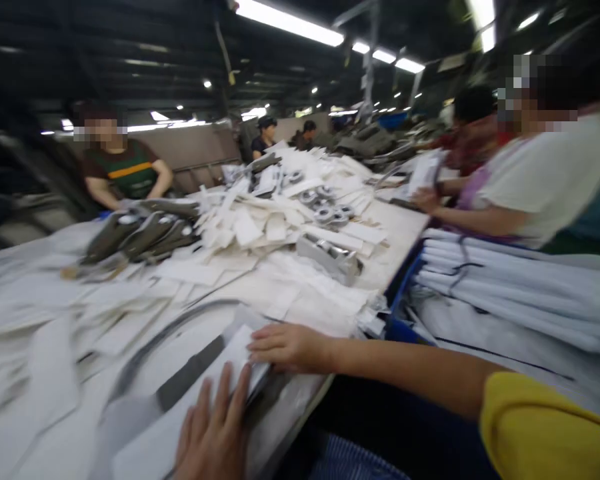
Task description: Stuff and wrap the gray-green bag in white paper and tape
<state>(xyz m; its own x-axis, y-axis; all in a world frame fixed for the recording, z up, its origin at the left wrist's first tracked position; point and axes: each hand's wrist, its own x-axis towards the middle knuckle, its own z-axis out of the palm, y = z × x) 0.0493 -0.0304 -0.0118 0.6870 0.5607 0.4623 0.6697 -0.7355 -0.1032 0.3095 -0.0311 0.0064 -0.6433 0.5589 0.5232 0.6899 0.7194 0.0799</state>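
Observation:
My left hand (215,420) lies with its fingers spread on a long white strip (155,437), which looks like paper or card. At the far end of the same strip, my right hand (290,347) rests flat with the fingers stretched out. Under and beside the strip shows a dark grey piece (190,373), perhaps folded fabric, with a translucent whitish sheet (130,423) around it. A thin dark curved band (145,343) arcs on the table just beyond. Motion blur hides finer detail.
White strips (250,227) are heaped mid-table, with tape rolls (325,213) and a metal tape dispenser (330,257). Dark garments (145,237) lie left. At right stands a blue bin (397,320) of wrapped white bundles (505,287). Co-workers stand around the table (400,230).

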